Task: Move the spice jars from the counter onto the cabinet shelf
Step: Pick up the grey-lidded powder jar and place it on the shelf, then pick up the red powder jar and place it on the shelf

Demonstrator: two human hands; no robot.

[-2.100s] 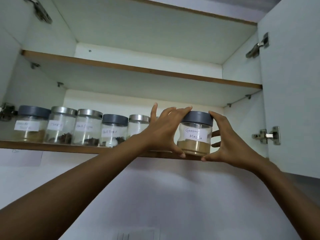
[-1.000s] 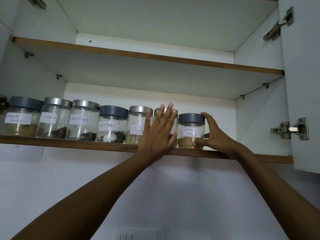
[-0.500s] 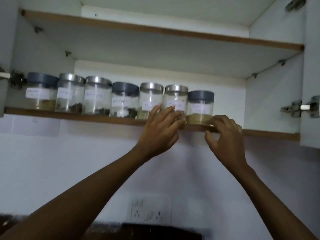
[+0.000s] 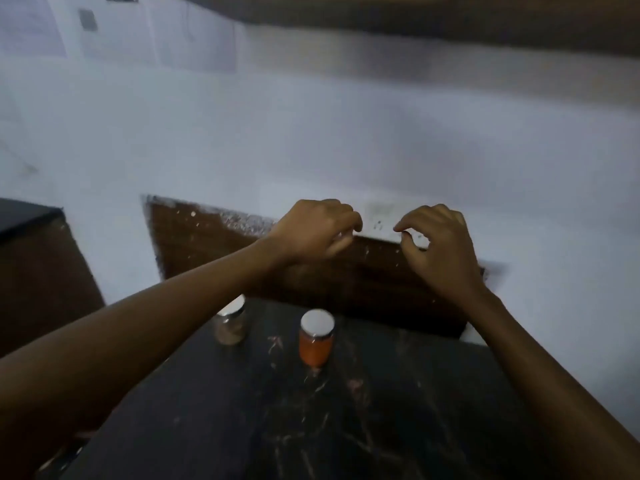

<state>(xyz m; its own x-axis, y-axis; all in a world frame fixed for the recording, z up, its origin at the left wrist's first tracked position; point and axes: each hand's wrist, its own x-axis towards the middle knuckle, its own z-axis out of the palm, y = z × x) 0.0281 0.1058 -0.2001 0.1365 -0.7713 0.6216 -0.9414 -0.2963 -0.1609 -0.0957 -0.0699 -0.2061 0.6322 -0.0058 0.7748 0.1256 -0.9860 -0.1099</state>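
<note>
Both hands are in the air above the counter, near each other but not touching, & both hold nothing. The left hand (image 4: 317, 228) has its fingers curled loosely downward. The right hand (image 4: 438, 242) has the fingers bent, thumb & first finger almost pinched, w/ nothing between them.

Below the hands, 2 spice jars stand upright on the dark marbled counter (image 4: 346, 410). The orange jar (image 4: 316, 341) has a shiny round lid & orange-red content; it is free on all sides. The brown jar (image 4: 230, 323) stands to its left, near but apart, w/ brownish powder inside; the left forearm (image 4: 138, 334) crosses in front & hides part of its lid.

Behind the jars there is a dark brown panel (image 4: 346, 278) w/ rough speckled top edge, set into the white wall (image 4: 311, 133). At far left is another dark block (image 4: 34, 265), w/ a strip of white wall between it & the panel. At the top a dark blurred band (image 4: 450, 26) runs across; what it is I cannot tell. The counter in front of the jars & to the right is open. The view is blurred, so labels cannot be read.
</note>
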